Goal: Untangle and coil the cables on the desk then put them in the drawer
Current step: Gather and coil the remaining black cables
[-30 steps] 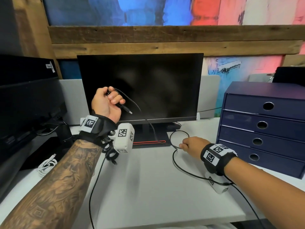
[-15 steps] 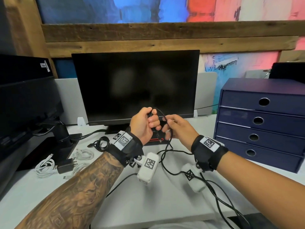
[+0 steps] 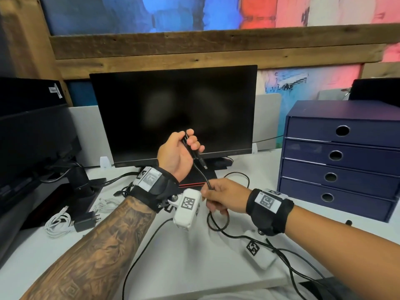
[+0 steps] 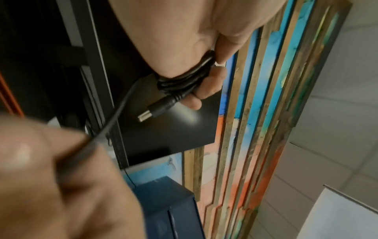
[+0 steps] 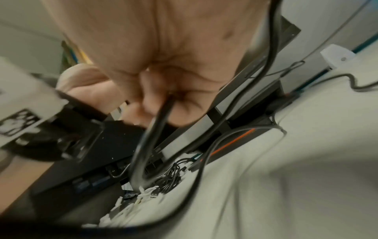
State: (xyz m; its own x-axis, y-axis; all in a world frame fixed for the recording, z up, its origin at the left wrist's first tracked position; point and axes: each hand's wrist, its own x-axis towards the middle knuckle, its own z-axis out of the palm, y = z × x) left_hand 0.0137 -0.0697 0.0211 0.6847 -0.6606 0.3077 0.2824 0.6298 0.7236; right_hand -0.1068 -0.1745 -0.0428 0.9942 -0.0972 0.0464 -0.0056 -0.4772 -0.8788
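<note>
My left hand is raised in front of the monitor and grips a few turns of a black cable, whose USB plug sticks out below the fingers. The left wrist view shows the coiled cable and its plug against the palm. Just below, my right hand pinches the same cable; the right wrist view shows that cable running out of the fist. The slack loops over the desk and off its front edge.
A dark blue drawer unit with several shut drawers stands at the right. White cables, a black plug adapter and another black cable bundle lie at the left. The monitor stands behind my hands.
Both hands met in front of the monitor half a second ago. Now the left hand has risen with the coil and the right has slid down along the cable toward the desk.
</note>
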